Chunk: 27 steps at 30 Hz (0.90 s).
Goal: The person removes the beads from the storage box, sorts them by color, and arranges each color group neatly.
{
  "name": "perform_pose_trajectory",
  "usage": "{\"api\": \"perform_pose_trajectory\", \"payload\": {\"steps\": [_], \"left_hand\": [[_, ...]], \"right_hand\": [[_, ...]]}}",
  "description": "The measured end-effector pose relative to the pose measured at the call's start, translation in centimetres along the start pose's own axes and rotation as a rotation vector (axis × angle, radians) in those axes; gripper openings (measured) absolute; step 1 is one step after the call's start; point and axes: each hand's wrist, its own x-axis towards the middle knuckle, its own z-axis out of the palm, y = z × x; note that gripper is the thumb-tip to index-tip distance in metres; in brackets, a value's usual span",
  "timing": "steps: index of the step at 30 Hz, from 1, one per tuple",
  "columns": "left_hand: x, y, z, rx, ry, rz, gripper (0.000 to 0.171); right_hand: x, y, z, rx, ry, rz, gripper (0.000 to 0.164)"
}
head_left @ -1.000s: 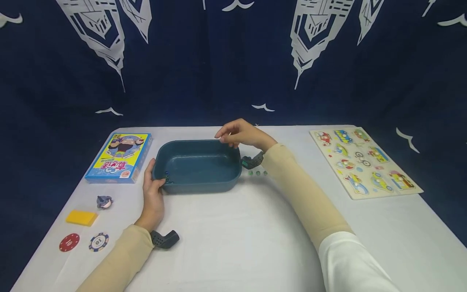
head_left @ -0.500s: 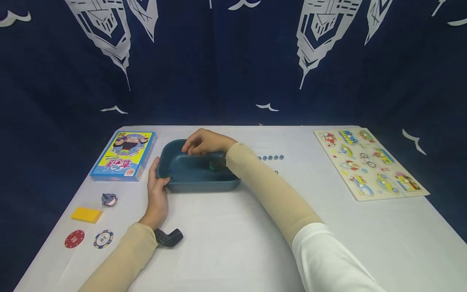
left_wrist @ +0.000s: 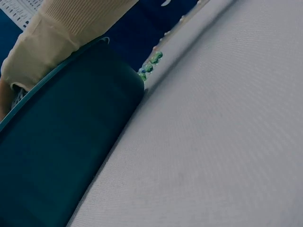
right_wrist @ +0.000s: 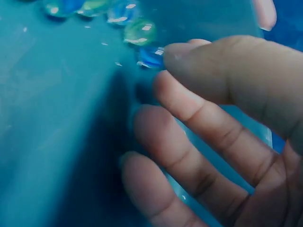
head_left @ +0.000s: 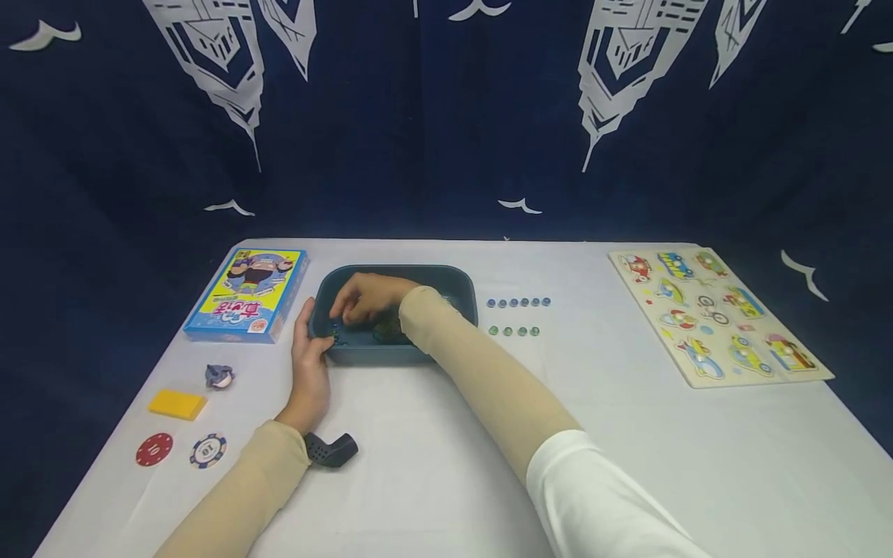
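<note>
Small blue and green glassy marbles [right_wrist: 140, 31] lie in the near left corner of a dark teal rectangular tray [head_left: 412, 356], by a person's right hand [head_left: 373, 296].

The right hand's fingers bend loosely, thumb tip at a blue marble [right_wrist: 148, 57]; I can't tell whether it is pinched. The left hand [head_left: 311, 377] grips the tray's left end, thumb over the rim. Right of the tray, on the white table [head_left: 432, 473], sit a far row of six blue marbles [head_left: 525, 302] and a near row of four green marbles [head_left: 521, 331]. To the left lie a blue-and-yellow cartoon box [head_left: 246, 291], a small grey-blue figurine [head_left: 219, 377], a yellow block [head_left: 177, 404], a red round chip [head_left: 154, 449] and a white-and-blue round chip [head_left: 208, 450]; far right, a pale picture board [head_left: 756, 310].
</note>
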Motion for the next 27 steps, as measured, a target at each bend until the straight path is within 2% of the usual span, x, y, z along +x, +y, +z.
{"api": "perform_pose_trajectory", "payload": {"steps": [9,17,22,27], "left_hand": [[0.1,-0.3,0.3,-0.007,0.005,-0.004,0.075],[0.1,-0.3,0.5,0.027,0.004,-0.008,0.074],[0.0,-0.2,0.4,0.029,0.007,-0.013,0.074],[0.0,0.0,0.1,0.049,0.009,-0.026,0.073]], "right_hand": [[0.8,-0.4,0.7,-0.125,0.030,0.041,0.023],[0.9,0.2,0.6,-0.154,0.040,0.052,0.011],[-0.2,0.2,-0.3,-0.095,0.037,0.031,0.007],[-2.4,0.2,-1.7,-0.006,0.051,-0.039,0.014]]}}
